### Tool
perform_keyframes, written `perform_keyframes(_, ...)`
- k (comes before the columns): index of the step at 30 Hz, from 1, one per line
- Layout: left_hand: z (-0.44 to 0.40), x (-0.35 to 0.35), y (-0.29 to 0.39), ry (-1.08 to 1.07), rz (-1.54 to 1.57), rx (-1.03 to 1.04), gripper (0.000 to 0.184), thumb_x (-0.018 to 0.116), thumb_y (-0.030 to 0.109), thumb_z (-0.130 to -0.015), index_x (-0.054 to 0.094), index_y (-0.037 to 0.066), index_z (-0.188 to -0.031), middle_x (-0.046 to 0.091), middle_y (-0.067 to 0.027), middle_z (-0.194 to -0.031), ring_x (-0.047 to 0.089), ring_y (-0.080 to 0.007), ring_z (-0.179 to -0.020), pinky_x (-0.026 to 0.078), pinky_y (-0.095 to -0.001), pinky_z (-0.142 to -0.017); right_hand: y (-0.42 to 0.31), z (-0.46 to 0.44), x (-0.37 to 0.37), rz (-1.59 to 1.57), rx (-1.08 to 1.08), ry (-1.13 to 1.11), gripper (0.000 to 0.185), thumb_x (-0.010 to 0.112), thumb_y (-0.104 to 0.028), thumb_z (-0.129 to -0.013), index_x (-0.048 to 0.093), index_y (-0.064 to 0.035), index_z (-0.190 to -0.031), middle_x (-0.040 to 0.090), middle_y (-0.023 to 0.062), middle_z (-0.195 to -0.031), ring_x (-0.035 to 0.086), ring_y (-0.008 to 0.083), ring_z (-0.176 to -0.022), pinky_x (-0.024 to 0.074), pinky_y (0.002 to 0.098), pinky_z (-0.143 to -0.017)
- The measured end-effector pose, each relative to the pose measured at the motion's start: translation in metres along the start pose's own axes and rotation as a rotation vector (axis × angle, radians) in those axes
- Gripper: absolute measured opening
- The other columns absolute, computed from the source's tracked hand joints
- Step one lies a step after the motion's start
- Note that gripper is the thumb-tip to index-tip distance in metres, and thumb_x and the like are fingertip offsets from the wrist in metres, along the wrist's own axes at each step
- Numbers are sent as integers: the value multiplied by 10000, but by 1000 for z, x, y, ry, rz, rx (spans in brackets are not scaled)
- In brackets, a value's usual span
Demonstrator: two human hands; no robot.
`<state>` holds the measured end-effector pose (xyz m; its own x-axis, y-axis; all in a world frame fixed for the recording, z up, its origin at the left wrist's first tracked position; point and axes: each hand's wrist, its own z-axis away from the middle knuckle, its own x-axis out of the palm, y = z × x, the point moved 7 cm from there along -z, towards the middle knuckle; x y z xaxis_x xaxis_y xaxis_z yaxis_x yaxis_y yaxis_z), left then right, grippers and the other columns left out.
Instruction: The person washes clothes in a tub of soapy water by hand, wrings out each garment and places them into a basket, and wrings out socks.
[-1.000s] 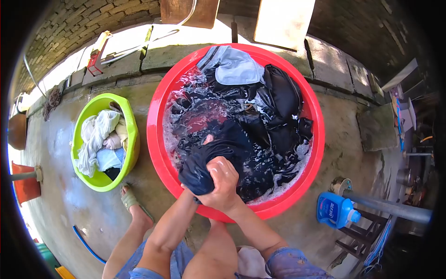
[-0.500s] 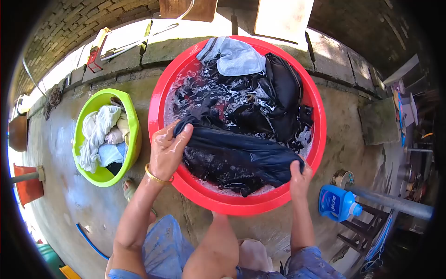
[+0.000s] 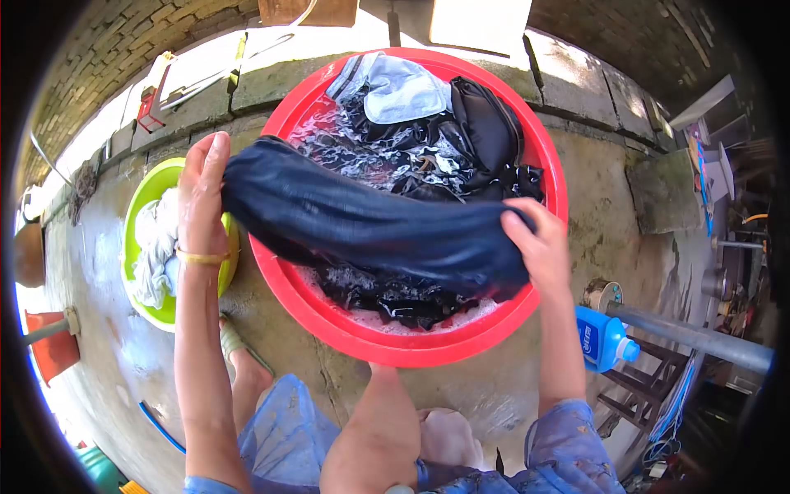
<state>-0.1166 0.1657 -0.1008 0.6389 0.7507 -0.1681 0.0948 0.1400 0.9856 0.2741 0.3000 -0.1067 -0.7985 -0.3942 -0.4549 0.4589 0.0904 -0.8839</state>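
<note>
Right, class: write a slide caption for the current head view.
Left hand and right hand hold a wet navy cloth garment stretched over a round red plastic tub of soapy laundry.

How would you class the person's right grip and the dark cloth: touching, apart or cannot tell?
Touching: the head view shows the right grip holding the dark cloth by its end, thumb over fabric.

1 head-worn camera, 1 view. Sits high, looks forward and steeply down, bare knee at the bottom edge. Wide fisheye: straight lines bowed, corners dark. Red tub near, about mid-frame, seen into from above. Left hand and right hand nearer to lens than tub. Brick wall farther off, upper left. Blue bottle toward right side.
</note>
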Motion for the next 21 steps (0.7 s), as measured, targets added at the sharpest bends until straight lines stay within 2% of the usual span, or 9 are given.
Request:
perform_keyframes(2,-4,8,-35,-58,6,-297,711,658,407,-824,341,54,-1354,529,-82,-989,533,-105,-759,444,-262,-678,50,-22,22,198,38,53,400,680,-265,-803,578,3,-1082,646,146,-899,626,228,-830,473,321,-761)
perform_keyframes(4,-14,12,-54,-27,-372,71,811,722,349,-771,292,37,-1383,474,-138,-1101,547,-157,-832,474,-289,-709,37,-21,30,741,-413,230,406,684,-250,-781,566,-19,-1094,628,152,-898,615,278,-824,479,361,-751)
perform_keyframes(5,-2,19,-66,-88,-331,36,822,753,239,-733,294,22,-1380,413,-168,-1197,549,-193,-854,485,-303,-754,48,-18,35,740,-407,224,406,684,-250,-781,566,-19,-1094,628,152,-898,615,278,-824,479,361,-751)
perform_keyframes(9,47,61,-106,-343,-649,371,624,732,148,-689,446,13,-1227,460,-185,-1134,550,-313,-918,494,-365,-790,98,15,52,466,38,1,360,686,-297,-773,592,-17,-978,625,133,-798,615,308,-752,487,391,-720)
perform_keyframes(14,79,73,-190,-346,-1068,-4,530,753,268,-692,481,34,-1083,481,-168,-1085,557,-359,-963,499,-435,-763,165,49,100,684,279,-197,446,627,-460,-794,593,-18,-834,637,182,-749,627,365,-759,470,473,-685)
perform_keyframes(16,84,73,-205,-349,-1066,1,470,748,240,-701,506,33,-1046,514,-160,-1034,571,-348,-917,497,-418,-751,182,50,113,562,314,-196,323,640,-338,-822,586,-21,-785,640,134,-713,637,298,-701,478,403,-660)
perform_keyframes(18,78,66,-212,-351,-1068,1,409,743,212,-709,530,32,-1010,546,-152,-983,585,-337,-870,495,-402,-738,195,50,105,-254,433,-114,171,630,-198,-839,601,-41,-779,637,43,-727,620,174,-681,466,314,-635)
perform_keyframes(19,71,57,-203,-285,-811,-9,342,730,169,-718,545,25,-966,562,-124,-891,586,-294,-805,485,-374,-715,161,48,87,-600,502,32,78,611,-132,-850,618,-65,-811,626,-16,-780,586,88,-709,453,243,-653)
perform_keyframes(21,52,41,-184,-212,-316,-14,171,677,48,-752,567,18,-878,554,-29,-701,525,-144,-670,440,-286,-642,113,39,46,-994,360,90,41,590,-91,-851,602,-56,-870,645,43,-884,617,149,-830,499,313,-779)
